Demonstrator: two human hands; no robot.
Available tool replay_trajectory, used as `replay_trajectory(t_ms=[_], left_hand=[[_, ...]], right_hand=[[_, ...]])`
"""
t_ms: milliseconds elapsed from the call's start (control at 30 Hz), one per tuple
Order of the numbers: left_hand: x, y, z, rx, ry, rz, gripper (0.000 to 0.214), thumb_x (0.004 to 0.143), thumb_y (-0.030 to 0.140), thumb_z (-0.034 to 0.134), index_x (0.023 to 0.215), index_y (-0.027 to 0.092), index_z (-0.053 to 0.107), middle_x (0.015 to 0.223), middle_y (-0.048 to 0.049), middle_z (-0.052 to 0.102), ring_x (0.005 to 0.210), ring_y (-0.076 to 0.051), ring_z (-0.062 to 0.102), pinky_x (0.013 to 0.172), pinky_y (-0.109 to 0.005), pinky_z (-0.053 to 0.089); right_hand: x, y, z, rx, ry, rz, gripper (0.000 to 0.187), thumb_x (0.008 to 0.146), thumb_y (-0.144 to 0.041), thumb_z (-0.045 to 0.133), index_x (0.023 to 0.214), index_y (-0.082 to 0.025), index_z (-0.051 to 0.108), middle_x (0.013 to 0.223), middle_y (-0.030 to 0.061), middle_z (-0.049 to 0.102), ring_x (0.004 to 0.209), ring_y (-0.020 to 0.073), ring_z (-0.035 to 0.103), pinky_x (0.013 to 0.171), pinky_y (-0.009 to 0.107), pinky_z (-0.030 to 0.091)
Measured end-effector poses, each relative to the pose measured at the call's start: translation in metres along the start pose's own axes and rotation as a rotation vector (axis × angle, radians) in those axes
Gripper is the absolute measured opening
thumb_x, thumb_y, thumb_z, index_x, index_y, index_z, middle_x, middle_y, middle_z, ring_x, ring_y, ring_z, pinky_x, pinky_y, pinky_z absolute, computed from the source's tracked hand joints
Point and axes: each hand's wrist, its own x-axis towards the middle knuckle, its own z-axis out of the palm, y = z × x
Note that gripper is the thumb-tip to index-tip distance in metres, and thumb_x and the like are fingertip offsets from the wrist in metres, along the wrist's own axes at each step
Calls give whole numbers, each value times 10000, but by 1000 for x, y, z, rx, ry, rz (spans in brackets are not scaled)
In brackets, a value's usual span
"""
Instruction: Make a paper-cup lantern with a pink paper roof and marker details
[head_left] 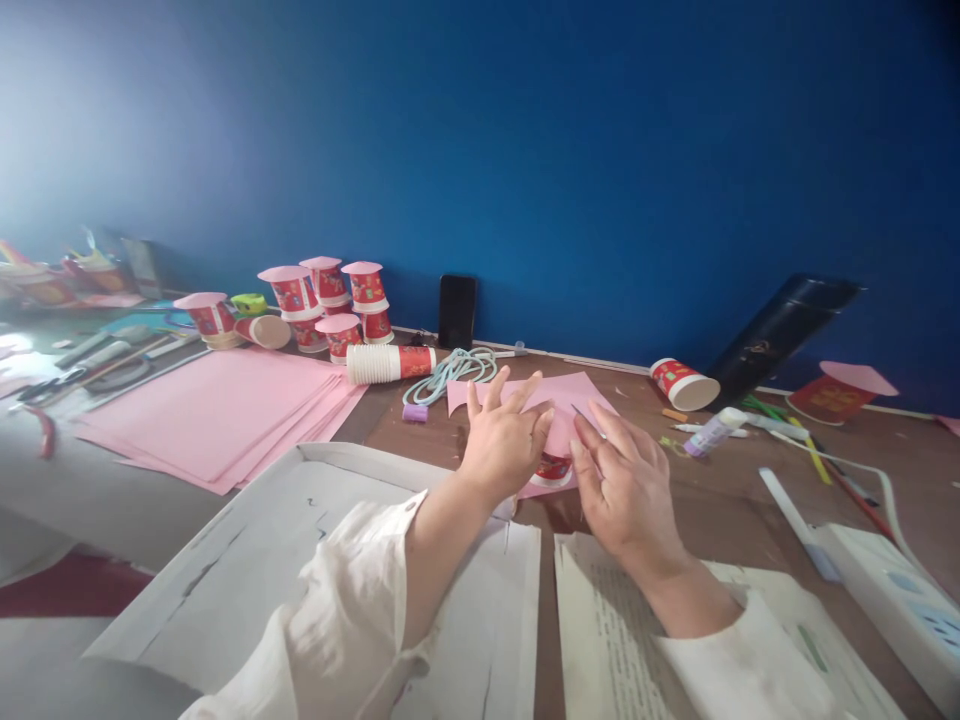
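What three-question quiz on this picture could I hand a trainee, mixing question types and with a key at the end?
1. True or false: the black phone stands upright by the blue wall.
2. Fill the gap: the stack of nested cups lies on its ____.
3. Which hand holds the slim pointed tool?

Key: 1. True. 2. Side. 3. The right hand; the exact kind of tool is hard to tell.
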Motion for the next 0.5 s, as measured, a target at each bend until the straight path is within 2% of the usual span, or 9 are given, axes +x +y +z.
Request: replay_trajectory(t_ms=[133,200,267,333,367,433,500], left_hand=[[1,-1,2,-132,-11,-35,431,972,423,287,1212,332,633,1509,62,399,1460,-290,156,1164,-615,4],[2,-5,2,-332,-17,-132,463,960,471,307,1328,313,538,1514,14,399,1455,-272,197,1180,-561,89],[5,-13,-1,-613,-73,-256,609,917,570,370,1445,266,382,1530,-60,371,1434,-265,269,1166,-480,219],[7,-21,-5,-830,-234,-311,861,798,658,535,1494,230,263,1553,-121,308,1412,-295,317,1123,-441,314],[8,-25,-7,-855,-331,-308,1005,701,665,646,1501,220,234,1559,-145,285,1400,-320,332,1103,-442,341],[10,-30,-8,-747,-470,-283,1208,497,611,810,1491,214,251,1535,-170,314,1369,-369,357,1077,-473,368],[10,-30,-5,-559,-513,-263,1207,390,558,860,1437,221,363,1448,-162,434,1323,-404,387,1052,-518,380]], right_hand=[[-1,1,2,38,-23,28,384,957,-368,430,1241,-193,620,1377,98,550,1253,289,490,1053,493,366],[-1,3,2,149,-5,58,412,966,-368,407,1323,-219,549,1386,97,540,1272,272,484,1061,484,370],[-1,5,3,307,31,114,489,976,-383,368,1442,-238,395,1436,102,486,1322,254,444,1080,479,361],[-1,8,2,463,32,205,597,972,-438,352,1516,-229,220,1487,122,413,1364,252,397,1099,490,343],[-1,10,2,527,9,260,659,957,-482,368,1528,-216,172,1497,136,393,1373,260,387,1104,497,337],[-1,12,3,640,-72,385,780,910,-571,421,1532,-189,146,1490,158,398,1362,277,402,1103,495,343],[-1,13,4,751,-148,512,837,873,-631,444,1526,-181,177,1467,161,432,1350,282,420,1101,480,355]])
